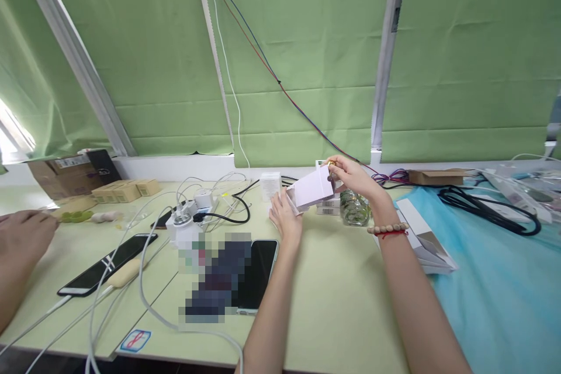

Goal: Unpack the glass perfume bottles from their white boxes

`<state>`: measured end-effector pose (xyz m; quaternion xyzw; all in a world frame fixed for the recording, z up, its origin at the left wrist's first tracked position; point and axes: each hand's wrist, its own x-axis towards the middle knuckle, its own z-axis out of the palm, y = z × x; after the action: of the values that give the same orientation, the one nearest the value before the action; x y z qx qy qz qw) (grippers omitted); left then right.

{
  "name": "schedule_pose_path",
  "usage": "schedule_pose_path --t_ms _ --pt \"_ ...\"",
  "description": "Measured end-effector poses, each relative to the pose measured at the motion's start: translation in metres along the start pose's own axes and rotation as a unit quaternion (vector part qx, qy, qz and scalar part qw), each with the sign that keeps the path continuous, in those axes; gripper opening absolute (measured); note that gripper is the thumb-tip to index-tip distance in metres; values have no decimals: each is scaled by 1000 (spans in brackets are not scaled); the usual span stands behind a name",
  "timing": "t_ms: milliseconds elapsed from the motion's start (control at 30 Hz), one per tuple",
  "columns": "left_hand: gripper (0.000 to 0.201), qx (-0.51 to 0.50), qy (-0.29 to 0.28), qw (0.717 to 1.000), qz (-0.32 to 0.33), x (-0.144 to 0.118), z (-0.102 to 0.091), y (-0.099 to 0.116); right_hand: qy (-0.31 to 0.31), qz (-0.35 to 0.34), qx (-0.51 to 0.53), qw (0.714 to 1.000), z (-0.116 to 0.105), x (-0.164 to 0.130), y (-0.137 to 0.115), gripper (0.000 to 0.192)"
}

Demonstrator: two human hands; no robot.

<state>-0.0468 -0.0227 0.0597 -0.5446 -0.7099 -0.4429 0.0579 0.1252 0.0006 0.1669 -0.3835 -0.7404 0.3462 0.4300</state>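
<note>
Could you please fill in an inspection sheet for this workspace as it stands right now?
Surface: pale green table, with a blue cloth over its right end.
Job's things: small white box held above the table, a small gold item at its top edge.
Clutter: two phones, a glass jar, white cartons, tan boxes, a cardboard box.
Hands: left hand supports the box from below; right hand grips its upper end. Another person's hand rests at the left edge.
Cables: white leads from a charger hub; a black cable on the cloth; red and blue wires across the blinds.
Surroundings: green blinds behind the table.
</note>
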Motion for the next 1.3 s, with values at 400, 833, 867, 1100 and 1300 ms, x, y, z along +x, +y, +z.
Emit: schedule_pose_path --t_ms 400,833,867,1100,1300 --pt "76 31 32 999 -26 -1 -3 2 36 -9 -24 999 -1 -2 -3 22" --pt "72 9 -31 990 138 -8 8 13 -47 8 -12 999 7 1 1 18" --pt "68 0 -38 989 141 -8 9 13 -54 6 -16 998 7 0 -1 17" --pt "88 -109 2 979 170 -10 9 16 -77 2 -23 997 8 -3 -8 13" --pt "63 -226 63 955 181 -20 13 32 -109 -44 -40 992 15 1 -2 16"
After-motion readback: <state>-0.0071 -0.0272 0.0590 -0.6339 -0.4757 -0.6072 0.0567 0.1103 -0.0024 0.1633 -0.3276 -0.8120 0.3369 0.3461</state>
